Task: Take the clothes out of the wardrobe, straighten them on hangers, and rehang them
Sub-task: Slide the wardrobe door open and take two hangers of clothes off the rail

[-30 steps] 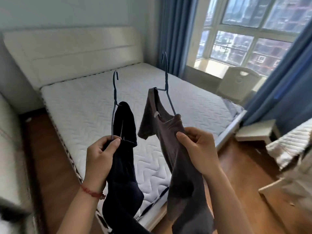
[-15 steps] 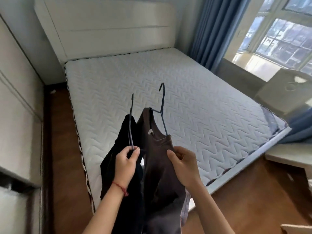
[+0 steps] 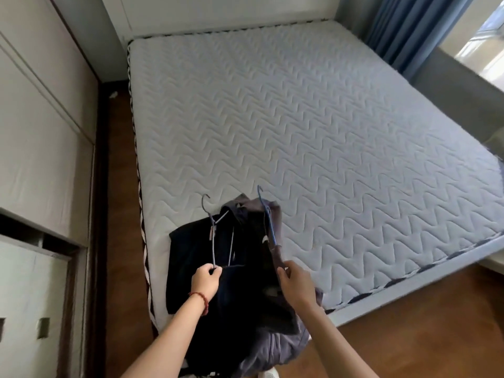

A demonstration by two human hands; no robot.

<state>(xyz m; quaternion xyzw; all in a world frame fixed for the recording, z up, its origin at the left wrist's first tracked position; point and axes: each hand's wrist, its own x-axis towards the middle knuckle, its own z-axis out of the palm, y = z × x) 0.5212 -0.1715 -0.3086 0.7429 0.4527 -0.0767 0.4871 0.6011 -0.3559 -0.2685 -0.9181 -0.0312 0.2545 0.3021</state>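
Note:
Two garments on blue wire hangers lie at the near left corner of the bare mattress (image 3: 313, 118). My left hand (image 3: 206, 281) pinches the lower end of the left hanger (image 3: 215, 230), which carries a dark navy garment (image 3: 196, 257) spread flat on the bed. My right hand (image 3: 293, 282) grips the shoulder of a grey-brown top (image 3: 275, 347) and the end of its hanger (image 3: 268, 222). The grey-brown top overlaps the navy one and droops over the bed's foot edge. Both hooks point away from me.
White wardrobe doors (image 3: 41, 118) line the left wall, with a narrow strip of wooden floor (image 3: 120, 214) between them and the bed. A white headboard (image 3: 218, 12) stands at the far end. Blue curtains (image 3: 409, 25) and a window ledge lie to the right.
Both hands have lowered the two hung garments from in front of me down onto the near corner of the mattress. My view has tilted down and turned left.

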